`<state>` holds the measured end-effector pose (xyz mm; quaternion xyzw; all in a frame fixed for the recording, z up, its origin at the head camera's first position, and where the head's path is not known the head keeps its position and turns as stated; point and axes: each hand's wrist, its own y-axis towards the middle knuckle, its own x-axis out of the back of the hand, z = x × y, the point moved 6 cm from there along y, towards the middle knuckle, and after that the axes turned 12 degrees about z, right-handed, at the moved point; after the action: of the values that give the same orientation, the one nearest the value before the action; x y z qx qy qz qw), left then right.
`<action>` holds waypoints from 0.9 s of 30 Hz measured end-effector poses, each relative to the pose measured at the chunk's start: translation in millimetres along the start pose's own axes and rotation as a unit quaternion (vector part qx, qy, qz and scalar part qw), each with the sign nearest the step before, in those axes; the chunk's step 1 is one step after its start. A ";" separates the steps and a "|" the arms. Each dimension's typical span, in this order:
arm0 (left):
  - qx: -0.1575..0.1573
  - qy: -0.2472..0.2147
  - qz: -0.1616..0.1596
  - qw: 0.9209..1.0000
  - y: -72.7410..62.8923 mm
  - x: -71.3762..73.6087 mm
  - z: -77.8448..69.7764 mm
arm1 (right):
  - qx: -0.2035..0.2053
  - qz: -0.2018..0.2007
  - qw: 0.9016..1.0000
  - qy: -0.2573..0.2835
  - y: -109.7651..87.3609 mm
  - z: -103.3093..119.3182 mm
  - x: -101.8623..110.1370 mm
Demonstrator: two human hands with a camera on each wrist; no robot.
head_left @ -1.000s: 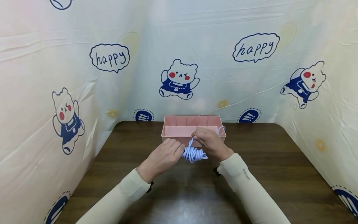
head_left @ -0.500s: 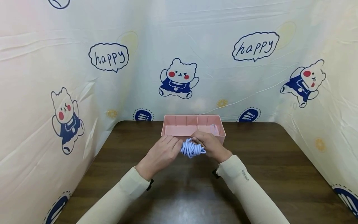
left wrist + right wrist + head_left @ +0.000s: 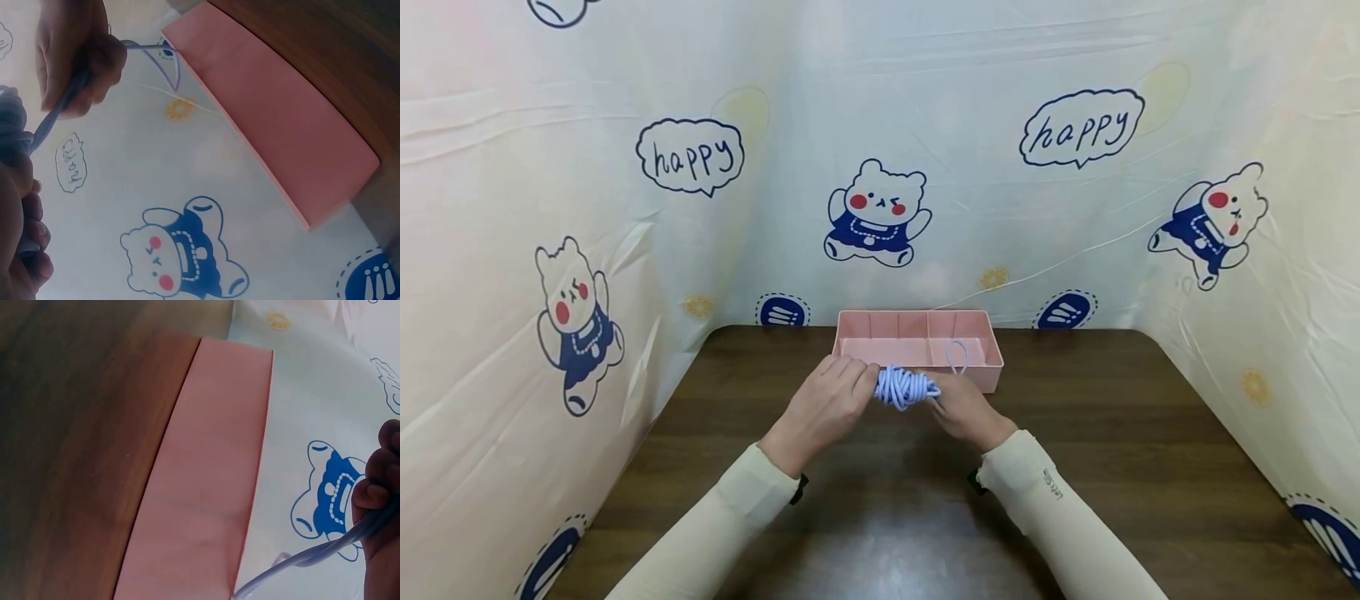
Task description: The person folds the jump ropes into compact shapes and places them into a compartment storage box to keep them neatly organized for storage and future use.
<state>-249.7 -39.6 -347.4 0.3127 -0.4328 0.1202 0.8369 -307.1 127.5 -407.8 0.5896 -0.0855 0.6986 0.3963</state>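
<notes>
A wound bundle of light-blue cord (image 3: 904, 387) is held up between both hands in the head view. My left hand (image 3: 827, 408) grips its left end, and in the left wrist view those curled fingers (image 3: 34, 240) wrap below the coils. My right hand (image 3: 966, 412) is at the bundle's right side. The left wrist view has it gripping a strand (image 3: 59, 109) drawn taut from the coils. From that fist a loose loop (image 3: 957, 357) sticks out, overlapping the box in the head view. In the right wrist view the fist (image 3: 381, 481) has doubled cord (image 3: 300, 557) trailing from it.
Just beyond the hands, a pink box (image 3: 996, 354) with a divider stands at the back of the dark wooden table (image 3: 1075, 400). A printed cloth (image 3: 970, 108) with bears and "happy" bubbles hangs behind and on both sides.
The strand above the bundle has gone round the coils. The bundle and both hands shifted up and slightly left; the right hand went down behind the bundle's right end. The loose loop moved left.
</notes>
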 end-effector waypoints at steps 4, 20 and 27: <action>0.021 -0.015 0.005 1.000 0.0 -3.8 7.9 | -0.009 0.002 1.000 -0.013 -1.6 4.7 -1.4; 0.075 -0.014 0.045 0.996 -1.9 -18.3 29.3 | 0.071 -0.027 0.996 -0.052 -10.8 31.5 -1.1; 0.089 -0.025 0.056 0.994 -0.7 -22.4 32.3 | 0.102 -0.029 0.991 -0.076 -16.5 43.2 5.1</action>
<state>-283.6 -58.8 -351.7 0.3642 -0.4582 0.1967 0.7866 -263.5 115.5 -396.4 0.6804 -0.0264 0.6454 0.3462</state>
